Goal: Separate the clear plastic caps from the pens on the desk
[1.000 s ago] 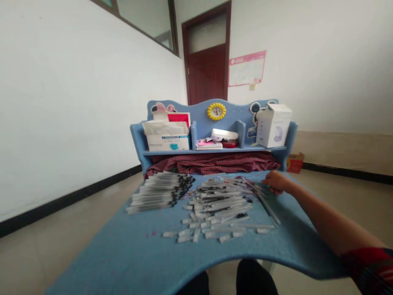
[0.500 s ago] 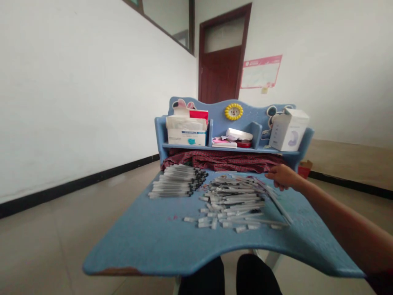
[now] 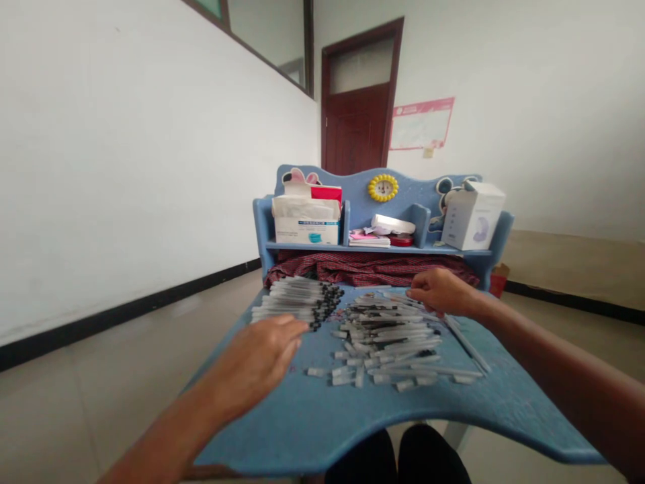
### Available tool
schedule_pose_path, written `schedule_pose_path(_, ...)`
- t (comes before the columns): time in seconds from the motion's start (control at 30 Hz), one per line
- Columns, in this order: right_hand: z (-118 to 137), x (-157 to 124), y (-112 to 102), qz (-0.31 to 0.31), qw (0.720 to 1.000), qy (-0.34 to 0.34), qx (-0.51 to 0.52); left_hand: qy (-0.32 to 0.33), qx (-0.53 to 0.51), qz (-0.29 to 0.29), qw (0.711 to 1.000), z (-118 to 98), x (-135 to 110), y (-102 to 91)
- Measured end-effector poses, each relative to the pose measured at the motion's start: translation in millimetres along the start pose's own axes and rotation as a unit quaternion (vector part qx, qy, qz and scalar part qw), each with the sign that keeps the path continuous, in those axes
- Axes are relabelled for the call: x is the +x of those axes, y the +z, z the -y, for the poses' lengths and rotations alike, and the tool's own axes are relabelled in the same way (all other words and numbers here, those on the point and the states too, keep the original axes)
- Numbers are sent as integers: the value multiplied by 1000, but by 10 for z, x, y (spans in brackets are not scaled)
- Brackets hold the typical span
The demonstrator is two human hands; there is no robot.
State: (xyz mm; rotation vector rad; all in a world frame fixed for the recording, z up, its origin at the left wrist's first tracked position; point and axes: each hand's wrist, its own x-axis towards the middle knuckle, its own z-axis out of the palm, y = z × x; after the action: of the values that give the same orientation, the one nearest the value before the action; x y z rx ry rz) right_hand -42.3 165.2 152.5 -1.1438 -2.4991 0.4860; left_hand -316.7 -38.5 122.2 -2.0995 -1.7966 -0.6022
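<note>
My left hand (image 3: 265, 349) hovers at the near edge of a row of pens (image 3: 292, 299), its fingers stretched toward their black ends; I see nothing in it. These pens have pale, translucent barrels and lie side by side at the left of the blue desk (image 3: 332, 417). My right hand (image 3: 438, 290) is at the far right of a heap of loose pen parts (image 3: 388, 329), fingertips pinched together. Whatever those fingertips hold, if anything, is too small to make out. Short clear caps (image 3: 342, 375) are scattered along the heap's near side.
Behind the pens a red checked cloth (image 3: 353, 267) lies bunched under the shelf (image 3: 322, 247). On the shelf stand a mask box (image 3: 307, 225), papers with a white case (image 3: 393, 223), and a white carton (image 3: 474, 215). Long clear tubes (image 3: 468, 343) lie right of the heap.
My left hand has come into view from the lower left and reached the pen row. My right hand has moved left, over the far edge of the parts heap. The view has shifted slightly.
</note>
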Motion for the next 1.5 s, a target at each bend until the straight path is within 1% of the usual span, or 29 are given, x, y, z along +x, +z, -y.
schedule_pose_path(0.03, 53, -7, 11, 4, 1000, -9, -1, -35, 71, 89, 993, 108, 132, 56)
schedule_pose_path(0.07, 101, -15, 19, 6, 1000, -17, -3, -68, 134, 159, 976, 207, 251, 123)
schedule_pose_path(0.13, 174, -35, 20, 2, 999, -32, -9, -75, 161, 197, 964, 356, 434, 259)
schedule_pose_path(0.2, 198, -52, 3, -5, 999, -44, -15, -65, 165, 206, 962, 437, 537, 362)
schedule_pose_path(0.27, 163, -53, -24, -11, 999, -49, -18, -53, 166, 215, 961, 481, 580, 412)
schedule_pose_path(0.37, 15, -15, -57, -17, 999, -47, -15, -36, 159, 225, 961, 557, 586, 432)
schedule_pose_path(0.43, -114, 31, -66, -24, 999, -41, -6, -19, 150, 208, 966, 623, 573, 455)
schedule_pose_path(0.57, -340, 134, -63, -31, 999, -29, 32, 45, 148, 119, 981, 725, 526, 544)
schedule_pose_path(0.63, -419, 176, -63, -30, 997, -24, 59, 67, 146, 102, 982, 760, 503, 574)
schedule_pose_path(0.73, -504, 226, -74, -34, 995, -19, 97, 81, 123, 79, 986, 826, 496, 574)
schedule_pose_path(0.8, -539, 256, -83, -38, 992, -15, 123, 91, 106, 46, 989, 852, 535, 557)
schedule_pose_path(0.87, -548, 280, -83, -39, 986, -15, 160, 115, 99, -3, 988, 797, 630, 539)
schedule_pose_path(0.9, -538, 289, -78, -37, 982, -20, 184, 131, 97, -25, 986, 720, 702, 533)
schedule_pose_path(0.97, -491, 292, -51, -28, 970, -41, 237, 157, 82, -48, 983, 458, 887, 538)
schedule_pose_path(1.03, -418, 275, -7, -11, 957, -67, 283, 171, 53, -31, 983, 98, 1101, 578)
schedule_pose_path(1.07, -381, 262, 20, -1, 951, -80, 298, 189, 37, -40, 980, -87, 1206, 613)
schedule_pose_path(1.1, -347, 246, 48, 9, 947, -92, 309, 197, 21, -37, 979, -259, 1302, 657)
schedule_pose_path(1.17, -307, 219, 101, 19, 941, -102, 322, 210, -1, -24, 977, -517, 1446, 760)
schedule_pose_path(1.2, -304, 210, 125, 17, 940, -100, 324, 214, -11, -24, 976, -592, 1489, 814)
schedule_pose_path(1.23, -312, 206, 148, 17, 941, -95, 325, 217, -18, -25, 976, -634, 1512, 866)
schedule_pose_path(1.3, -355, 210, 193, 26, 943, -81, 322, 220, -27, -34, 975, -633, 1504, 955)
schedule_pose_path(1.4, -439, 231, 268, 50, 952, -73, 293, 211, -39, -58, 975, -540, 1425, 1038)
schedule_pose_path(1.5, -492, 243, 333, 38, 963, -81, 253, 189, -67, -79, 977, -473, 1359, 1061)
